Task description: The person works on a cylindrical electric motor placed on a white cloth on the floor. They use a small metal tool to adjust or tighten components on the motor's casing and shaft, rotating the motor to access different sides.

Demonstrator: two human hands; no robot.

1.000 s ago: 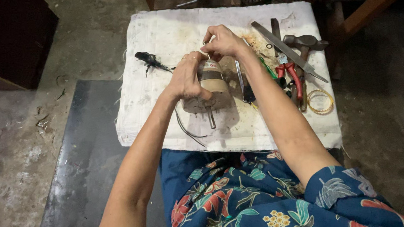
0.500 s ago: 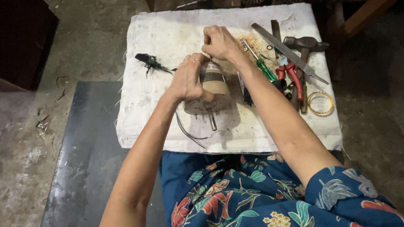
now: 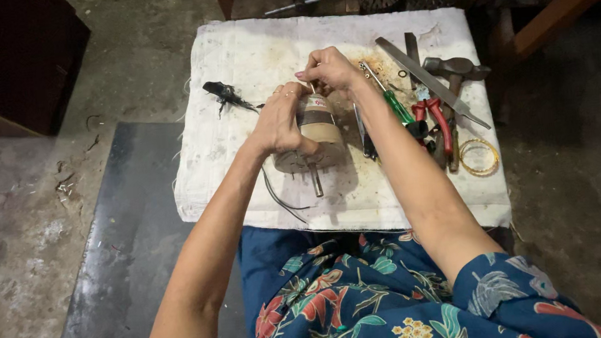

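I am gripping a small electric motor point(image 3: 315, 134) with my left hand point(image 3: 279, 122), fingers curled around its left side, on a stained white cloth point(image 3: 245, 49). The motor's steel shaft point(image 3: 315, 181) is pointing back toward me, just below my left palm. My right hand point(image 3: 327, 68) is hovering at the motor's far end, fingertips pressed together, pinching something thin and pale; it is too small to identify. Dark wires point(image 3: 277, 197) are trailing out beneath my left wrist. To the right of my right forearm, a green-handled screwdriver point(image 3: 391, 101), red-handled pliers point(image 3: 433, 116), a flat file point(image 3: 432, 83) and a hammer point(image 3: 453, 73) are lying, partly overlapping.
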